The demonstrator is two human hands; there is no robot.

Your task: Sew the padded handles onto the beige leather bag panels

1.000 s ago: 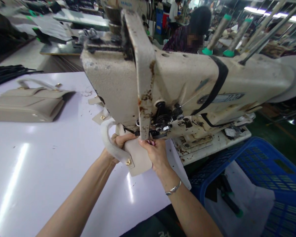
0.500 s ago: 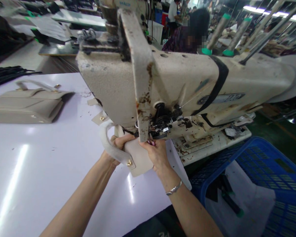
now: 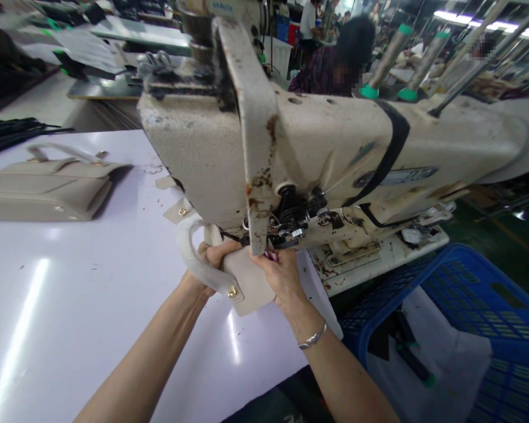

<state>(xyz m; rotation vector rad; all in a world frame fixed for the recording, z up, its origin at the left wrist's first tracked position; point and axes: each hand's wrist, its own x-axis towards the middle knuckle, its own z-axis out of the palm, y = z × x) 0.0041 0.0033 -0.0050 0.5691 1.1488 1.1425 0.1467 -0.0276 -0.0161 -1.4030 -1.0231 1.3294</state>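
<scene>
A beige bag panel (image 3: 253,282) with a pale curved handle (image 3: 187,249) and a gold fitting lies under the head of a sewing machine (image 3: 203,153). My left hand (image 3: 205,273) is closed on the panel's left side, its thumb pointing toward the needle area and the handle arching across it. On the panel's right edge, my right hand (image 3: 284,279) is closed, fingertips close to the machine's lever. Something small and pink shows at those fingertips; I cannot make out what it is. The needle and the stitching spot are hidden behind the machine's lever (image 3: 260,176).
A finished-looking beige handbag (image 3: 48,188) lies on the white tabletop (image 3: 92,329) at left. Small beige pieces (image 3: 176,211) lie behind the machine head. A blue plastic basket (image 3: 462,264) stands at right, holding dark thread spools. Another person (image 3: 326,64) sits beyond the machine.
Almost nothing differs. The camera view has shifted very slightly, and both hands stay on the panel in the same place.
</scene>
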